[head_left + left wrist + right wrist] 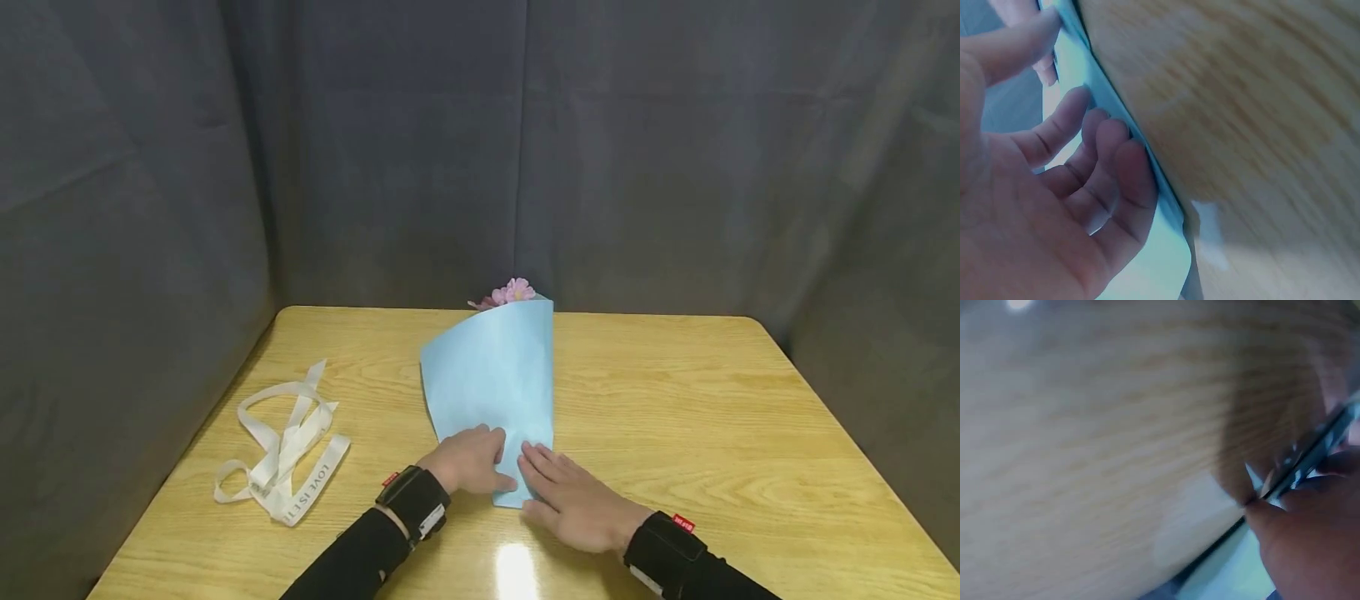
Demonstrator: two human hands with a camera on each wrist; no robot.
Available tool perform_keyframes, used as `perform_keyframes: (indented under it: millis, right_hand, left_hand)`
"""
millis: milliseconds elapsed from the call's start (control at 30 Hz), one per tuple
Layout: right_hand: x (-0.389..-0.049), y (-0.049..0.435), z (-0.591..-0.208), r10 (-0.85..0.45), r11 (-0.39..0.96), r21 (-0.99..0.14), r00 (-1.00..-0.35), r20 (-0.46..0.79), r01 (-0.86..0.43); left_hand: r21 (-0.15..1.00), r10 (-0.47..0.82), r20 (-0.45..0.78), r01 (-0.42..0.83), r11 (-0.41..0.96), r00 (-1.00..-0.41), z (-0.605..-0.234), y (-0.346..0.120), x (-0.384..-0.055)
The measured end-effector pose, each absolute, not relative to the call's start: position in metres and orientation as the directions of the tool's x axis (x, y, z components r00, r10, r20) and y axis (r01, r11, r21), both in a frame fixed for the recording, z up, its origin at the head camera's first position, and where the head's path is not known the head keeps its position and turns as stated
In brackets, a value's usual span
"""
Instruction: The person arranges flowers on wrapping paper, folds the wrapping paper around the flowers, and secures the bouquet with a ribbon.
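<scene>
A sheet of light blue wrapping paper (pixel 495 362) lies folded into a cone in the middle of the table, narrow end toward me. Pink flowers (pixel 513 291) show at its wide far end; their stems are hidden. My left hand (pixel 467 461) holds the narrow part at its left edge, fingers curled against the paper and thumb lying over it. In the left wrist view the bent fingertips (pixel 1129 165) touch the paper. My right hand (pixel 576 502) lies on the lower right part with its fingers straight, thumb near the bottom edge.
A loose white ribbon (pixel 281 458) with printed letters lies in loops at the left on the wooden table (pixel 675 400). Dark grey curtains (pixel 390 158) stand behind the table and along both sides.
</scene>
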State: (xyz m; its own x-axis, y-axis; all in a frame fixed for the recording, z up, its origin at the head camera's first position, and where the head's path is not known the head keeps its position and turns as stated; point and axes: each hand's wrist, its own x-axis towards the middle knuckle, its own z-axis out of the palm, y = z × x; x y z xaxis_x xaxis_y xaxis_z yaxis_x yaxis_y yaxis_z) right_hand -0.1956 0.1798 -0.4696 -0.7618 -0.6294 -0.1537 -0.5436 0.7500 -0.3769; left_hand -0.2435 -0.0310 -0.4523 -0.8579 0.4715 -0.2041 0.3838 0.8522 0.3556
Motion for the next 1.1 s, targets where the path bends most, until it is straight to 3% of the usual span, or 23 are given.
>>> perform_keyframes:
  millis: [167, 467, 800, 1000, 1100]
  right_hand:
    - [-0.210, 0.183, -0.472, -0.572, 0.779, -0.357, -0.817, -0.069, -0.515]
    - [-0.220, 0.182, -0.490, -0.544, 0.835, -0.194, -0.824, -0.159, -0.514]
    - [-0.221, 0.179, -0.472, -0.547, 0.810, -0.254, -0.837, -0.005, -0.528]
    - [-0.229, 0.179, -0.472, -0.500, 0.856, -0.238, -0.853, -0.151, -0.459]
    - [-0.233, 0.179, -0.471, -0.505, 0.851, -0.263, -0.847, -0.165, -0.455]
  left_hand:
    - [0.347, 0.486, -0.196, 0.403, 0.847, -0.852, -0.455, -0.030, -0.245]
    - [0.186, 0.459, -0.116, 0.435, 0.881, -0.881, -0.459, -0.022, -0.243]
    - [0.204, 0.428, -0.242, 0.385, 0.900, -0.871, -0.450, -0.026, -0.241]
    - [0.232, 0.430, -0.251, 0.378, 0.896, -0.867, -0.454, -0.025, -0.242]
    - [0.214, 0.414, -0.241, 0.368, 0.905, -0.878, -0.455, -0.022, -0.243]
